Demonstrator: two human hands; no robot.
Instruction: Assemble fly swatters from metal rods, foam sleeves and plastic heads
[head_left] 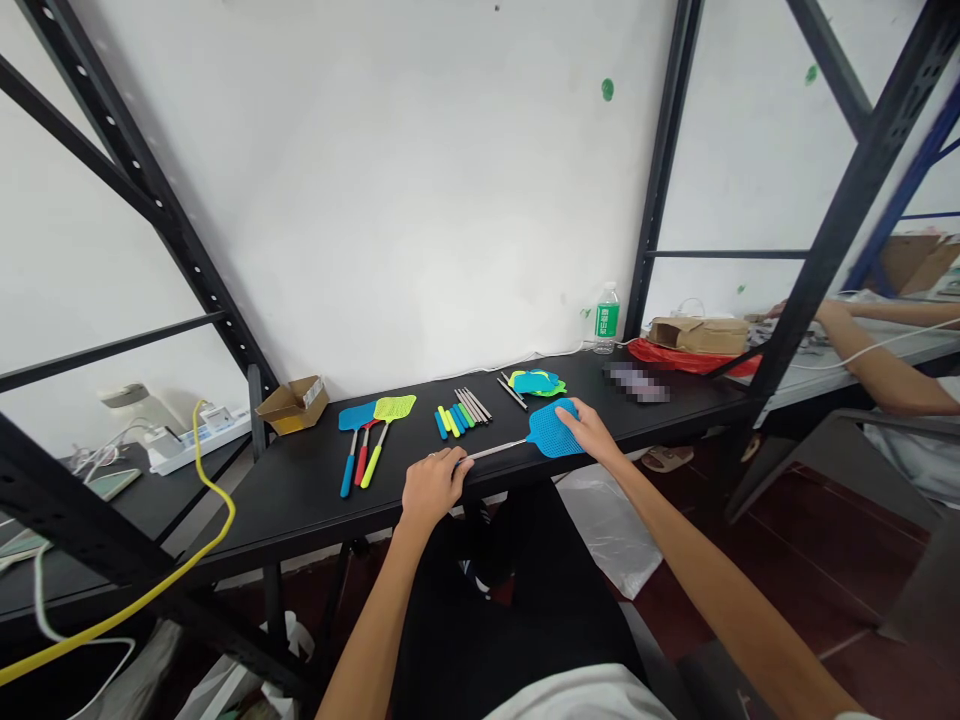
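Observation:
A blue fly swatter (553, 432) spans both my hands at the front edge of the black table. My right hand (591, 430) is closed on the far side of its mesh head, thumb on top. My left hand (433, 487) is closed round the other end of its metal rod, hiding that end. Left of my hands lie finished-looking swatters: a blue one (355, 416), a red one (363, 455) and a yellow-green one (394, 408). Beyond my hands are several blue and yellow-green handle grips (454, 420), metal rods (474, 405) and a pile of loose swatter heads (537, 382).
An opened cardboard box (294, 405) stands at the table's left end. Toward the right are a water bottle (607, 318), a blurred item (637, 382) and a red bag (675, 357). Black shelf posts flank the table (285, 500). A person's arm (877, 365) shows at far right.

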